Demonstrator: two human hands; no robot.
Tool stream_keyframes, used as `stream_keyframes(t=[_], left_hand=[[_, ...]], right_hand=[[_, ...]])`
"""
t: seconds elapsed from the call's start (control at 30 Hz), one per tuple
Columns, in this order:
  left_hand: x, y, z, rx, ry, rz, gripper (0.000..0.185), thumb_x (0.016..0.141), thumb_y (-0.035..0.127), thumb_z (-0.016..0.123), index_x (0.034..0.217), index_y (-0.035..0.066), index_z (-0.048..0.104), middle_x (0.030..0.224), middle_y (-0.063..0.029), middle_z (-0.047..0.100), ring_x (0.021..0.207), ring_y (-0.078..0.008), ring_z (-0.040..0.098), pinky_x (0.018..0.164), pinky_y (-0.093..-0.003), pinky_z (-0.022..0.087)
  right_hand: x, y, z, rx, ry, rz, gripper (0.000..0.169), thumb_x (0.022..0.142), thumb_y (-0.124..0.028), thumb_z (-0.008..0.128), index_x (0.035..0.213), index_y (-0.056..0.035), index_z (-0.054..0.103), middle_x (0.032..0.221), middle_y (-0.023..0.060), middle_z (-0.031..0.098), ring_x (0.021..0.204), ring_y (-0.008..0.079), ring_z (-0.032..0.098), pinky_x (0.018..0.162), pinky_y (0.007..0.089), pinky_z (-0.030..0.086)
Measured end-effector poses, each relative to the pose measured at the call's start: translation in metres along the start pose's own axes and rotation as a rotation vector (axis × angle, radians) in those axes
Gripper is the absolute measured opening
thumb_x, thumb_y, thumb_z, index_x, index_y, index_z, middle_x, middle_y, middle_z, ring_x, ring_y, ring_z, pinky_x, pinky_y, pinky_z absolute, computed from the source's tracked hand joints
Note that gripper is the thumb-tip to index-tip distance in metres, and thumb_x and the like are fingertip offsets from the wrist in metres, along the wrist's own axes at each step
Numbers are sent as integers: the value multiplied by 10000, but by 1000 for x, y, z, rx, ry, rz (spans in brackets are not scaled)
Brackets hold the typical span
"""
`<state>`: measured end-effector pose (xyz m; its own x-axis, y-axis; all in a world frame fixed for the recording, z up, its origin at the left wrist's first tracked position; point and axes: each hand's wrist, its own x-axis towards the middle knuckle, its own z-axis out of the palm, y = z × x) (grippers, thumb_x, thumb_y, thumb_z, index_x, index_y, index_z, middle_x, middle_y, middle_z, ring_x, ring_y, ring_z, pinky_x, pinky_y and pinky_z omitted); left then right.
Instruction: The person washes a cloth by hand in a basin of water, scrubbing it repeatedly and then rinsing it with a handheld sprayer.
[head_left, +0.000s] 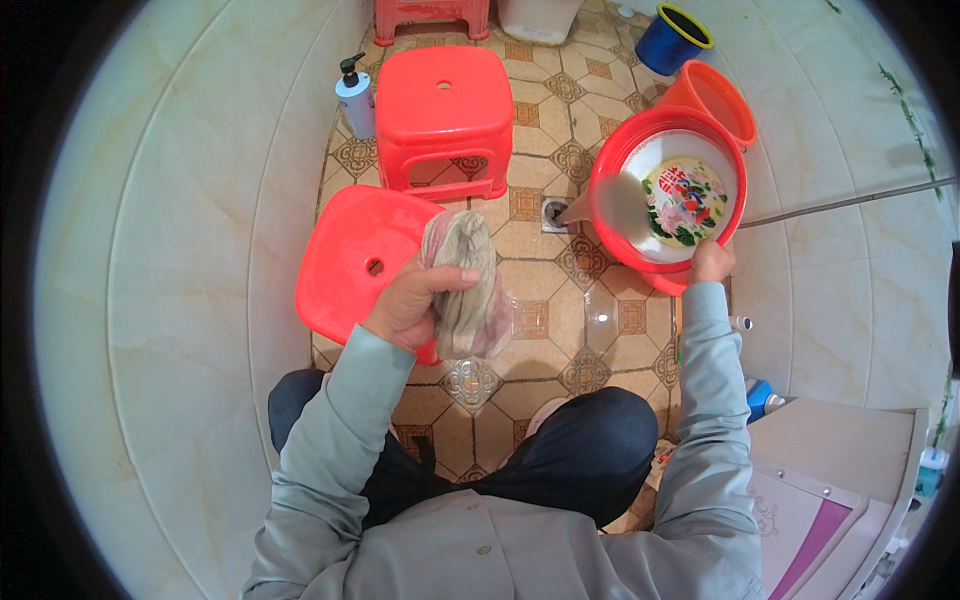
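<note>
My left hand (411, 304) grips a bunched, damp-looking cloth (466, 289) with pale and pinkish parts and grey stains. It is held above the front red plastic stool (349, 255), beside the stool's right edge. On the right, my right hand (711, 261) holds the near rim of a red plastic basin (611, 150) with a white, flower-printed inside. The basin is tilted to the left. Murky water (626, 206) pours over its left rim towards a square floor drain (556, 215). My fingers on the basin's underside are hidden.
A second red stool (444, 90) stands farther off, with a pump bottle (355, 97) at its left. An orange bucket (720, 101) and a blue bucket (671, 41) stand beyond the basin. A hose (840, 202) crosses the right wall. A cabinet (832, 442) is at lower right. The tiled floor (529, 319) looks wet.
</note>
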<state>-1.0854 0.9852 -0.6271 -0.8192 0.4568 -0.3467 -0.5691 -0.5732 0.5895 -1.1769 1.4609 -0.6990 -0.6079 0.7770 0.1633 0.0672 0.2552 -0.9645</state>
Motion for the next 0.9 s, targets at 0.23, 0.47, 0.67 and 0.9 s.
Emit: stream_keyframes(t=[0.23, 0.47, 0.67, 0.9], left_hand=[[-29, -42, -22, -26, -72, 76, 440, 842, 52, 689, 1268, 35, 577, 1091, -109, 688, 996, -259, 700, 931, -421, 574], [-43, -52, -17, -97, -208, 4, 333, 871, 65, 677, 1194, 21, 608, 1016, -119, 705, 926, -269, 727, 842, -436, 607], [-56, -62, -15, -56, -216, 72, 319, 875, 90, 679, 1178, 15, 611, 999, -139, 710, 898, -302, 737, 811, -463, 615], [-64, -67, -9, -79, -236, 51, 348, 867, 99, 676, 1191, -7, 607, 1036, -149, 701, 955, -277, 709, 894, -431, 575]], right_hand=[[-33, -14, -15, -235, 47, -240, 537, 800, 36, 521, 1313, -23, 665, 1110, 150, 752, 1014, 254, 709, 889, 362, 530], [-40, -38, -27, -412, 96, -316, 575, 801, -10, 530, 1358, -94, 648, 1100, 198, 753, 1032, 319, 723, 903, 387, 530], [-51, -54, -32, -477, 126, -514, 670, 799, -19, 531, 1443, -195, 595, 1238, 218, 697, 1070, 371, 702, 930, 415, 525], [-47, -60, -35, -600, 136, -724, 770, 799, -23, 567, 1491, -356, 523, 1507, 253, 490, 1221, 422, 625, 995, 444, 521]])
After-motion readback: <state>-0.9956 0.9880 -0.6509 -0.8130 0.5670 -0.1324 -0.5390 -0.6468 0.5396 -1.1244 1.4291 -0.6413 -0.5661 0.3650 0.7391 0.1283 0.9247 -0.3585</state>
